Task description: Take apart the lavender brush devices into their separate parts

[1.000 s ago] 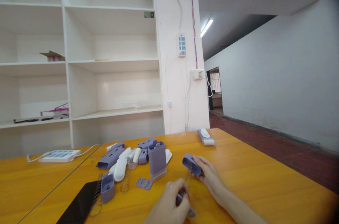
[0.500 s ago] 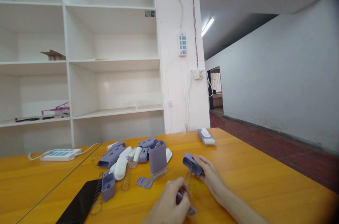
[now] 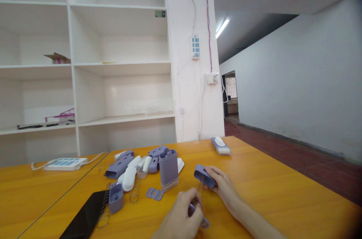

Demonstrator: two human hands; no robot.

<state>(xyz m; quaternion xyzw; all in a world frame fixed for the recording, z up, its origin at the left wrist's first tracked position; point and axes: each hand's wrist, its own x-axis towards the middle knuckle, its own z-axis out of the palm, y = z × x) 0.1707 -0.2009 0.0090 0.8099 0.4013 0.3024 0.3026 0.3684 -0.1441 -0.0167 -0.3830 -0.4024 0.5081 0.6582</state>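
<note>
My right hand (image 3: 224,186) is closed around a small purple plastic cap (image 3: 204,175), its hollow side facing my left hand. A thin wire spring (image 3: 201,190) stretches from that cap down to my left hand (image 3: 182,212). My left fingers are pinched on a purple plastic piece (image 3: 204,224), partly hidden by the hand, and seem to touch the spring's lower end. Beyond my left hand, a purple case (image 3: 169,171) stands upright on a clear base. A flat purple cut-out plate (image 3: 154,193) lies beside it.
On the orange table (image 3: 271,190) lie several purple casings (image 3: 120,166), white oval parts (image 3: 129,178), an open purple cap (image 3: 115,197), loose springs (image 3: 134,195) and a black phone-like slab (image 3: 85,216). A purple-and-white unit (image 3: 220,145) lies at the back; a power strip (image 3: 65,164) sits left.
The purple cap in my right hand has shifted very slightly left and tilted a little. My left hand stays nearly in place.
</note>
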